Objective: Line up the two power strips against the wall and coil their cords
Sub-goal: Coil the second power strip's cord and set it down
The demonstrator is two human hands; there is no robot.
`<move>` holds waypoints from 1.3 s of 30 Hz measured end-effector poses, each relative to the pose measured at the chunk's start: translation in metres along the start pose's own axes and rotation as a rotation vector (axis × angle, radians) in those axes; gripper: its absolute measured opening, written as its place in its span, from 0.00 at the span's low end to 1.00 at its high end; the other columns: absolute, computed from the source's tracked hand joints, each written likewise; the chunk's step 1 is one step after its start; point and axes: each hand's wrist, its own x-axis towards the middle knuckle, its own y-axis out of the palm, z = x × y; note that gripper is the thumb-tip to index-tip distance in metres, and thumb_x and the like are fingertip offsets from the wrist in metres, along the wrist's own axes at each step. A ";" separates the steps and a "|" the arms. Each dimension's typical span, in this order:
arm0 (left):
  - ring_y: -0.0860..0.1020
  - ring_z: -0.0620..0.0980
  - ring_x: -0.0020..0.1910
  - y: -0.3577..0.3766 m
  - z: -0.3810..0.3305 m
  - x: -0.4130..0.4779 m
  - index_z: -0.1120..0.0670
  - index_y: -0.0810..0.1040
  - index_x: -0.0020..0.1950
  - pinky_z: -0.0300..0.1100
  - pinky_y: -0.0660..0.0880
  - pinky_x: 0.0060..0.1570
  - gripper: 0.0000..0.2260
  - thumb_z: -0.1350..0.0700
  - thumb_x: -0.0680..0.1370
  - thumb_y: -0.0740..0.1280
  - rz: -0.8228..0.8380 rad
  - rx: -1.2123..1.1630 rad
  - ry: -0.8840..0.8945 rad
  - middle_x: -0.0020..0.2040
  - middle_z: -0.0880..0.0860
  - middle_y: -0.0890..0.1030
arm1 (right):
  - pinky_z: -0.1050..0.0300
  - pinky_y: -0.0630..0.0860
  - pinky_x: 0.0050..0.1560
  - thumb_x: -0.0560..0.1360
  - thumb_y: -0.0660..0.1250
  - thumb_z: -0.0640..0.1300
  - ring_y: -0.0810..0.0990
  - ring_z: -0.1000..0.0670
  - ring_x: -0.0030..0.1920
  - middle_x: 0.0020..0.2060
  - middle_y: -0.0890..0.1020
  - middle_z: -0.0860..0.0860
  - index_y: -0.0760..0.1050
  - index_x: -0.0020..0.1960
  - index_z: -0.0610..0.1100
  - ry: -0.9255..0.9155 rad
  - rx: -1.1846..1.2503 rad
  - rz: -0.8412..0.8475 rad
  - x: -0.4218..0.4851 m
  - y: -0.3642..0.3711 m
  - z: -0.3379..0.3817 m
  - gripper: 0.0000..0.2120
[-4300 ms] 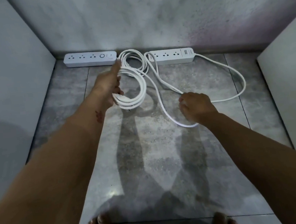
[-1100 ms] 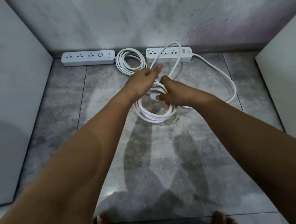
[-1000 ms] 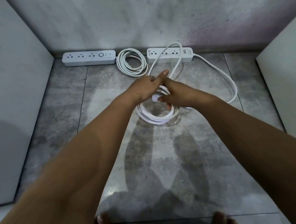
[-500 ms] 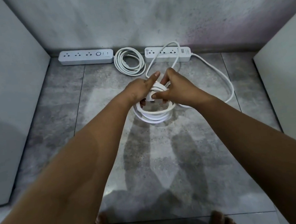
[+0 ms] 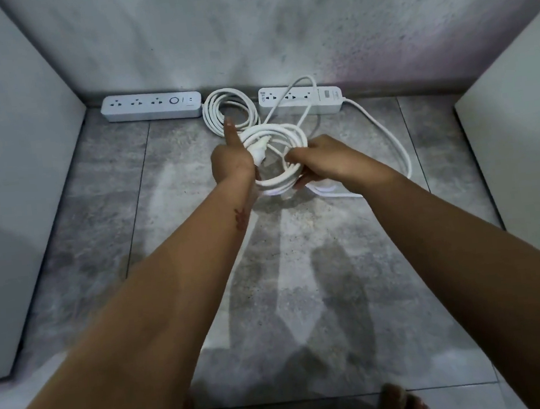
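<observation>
Two white power strips lie against the back wall: the left strip (image 5: pixel 152 106) and the right strip (image 5: pixel 300 99). Between them the left strip's cord (image 5: pixel 230 113) lies coiled on the floor. I hold the right strip's cord as a coil (image 5: pixel 276 131) above the floor. My left hand (image 5: pixel 231 162) grips the coil's left side by the plug (image 5: pixel 258 152), with its index finger pointing up. My right hand (image 5: pixel 320 160) grips the coil's right side. A loose length of this cord (image 5: pixel 394 141) trails over the floor and back to the right strip.
Grey tiled floor (image 5: pixel 301 267) in an alcove, with white panels at the left (image 5: pixel 10 163) and right (image 5: pixel 519 134). My bare feet (image 5: pixel 400 403) show at the bottom edge.
The coil in my hands has turned flatter and wider, and more of the loose cord has been gathered. My hands have moved apart to opposite sides of it.
</observation>
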 end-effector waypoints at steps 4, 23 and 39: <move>0.78 0.54 0.32 0.004 0.006 -0.006 0.56 0.78 0.50 0.40 0.75 0.30 0.24 0.38 0.81 0.54 0.201 -0.188 -0.190 0.41 0.58 0.82 | 0.40 0.79 0.54 0.79 0.57 0.44 0.82 0.39 0.46 0.46 0.82 0.37 0.77 0.53 0.36 -0.065 -0.284 -0.102 0.010 0.003 -0.003 0.13; 0.80 0.59 0.35 0.000 -0.010 -0.010 0.58 0.79 0.36 0.58 0.81 0.47 0.27 0.34 0.74 0.65 0.308 0.292 0.260 0.35 0.56 0.81 | 0.51 0.75 0.44 0.71 0.69 0.49 0.80 0.46 0.46 0.47 0.80 0.48 0.68 0.55 0.47 -0.242 -0.575 -0.132 0.005 0.005 -0.004 0.16; 0.80 0.54 0.31 0.004 -0.008 -0.024 0.56 0.75 0.35 0.45 0.80 0.38 0.27 0.37 0.80 0.56 -0.115 -0.288 -0.040 0.31 0.52 0.78 | 0.52 0.72 0.43 0.77 0.62 0.49 0.78 0.46 0.45 0.44 0.79 0.47 0.72 0.53 0.42 -0.187 -0.313 -0.192 0.014 0.015 -0.006 0.11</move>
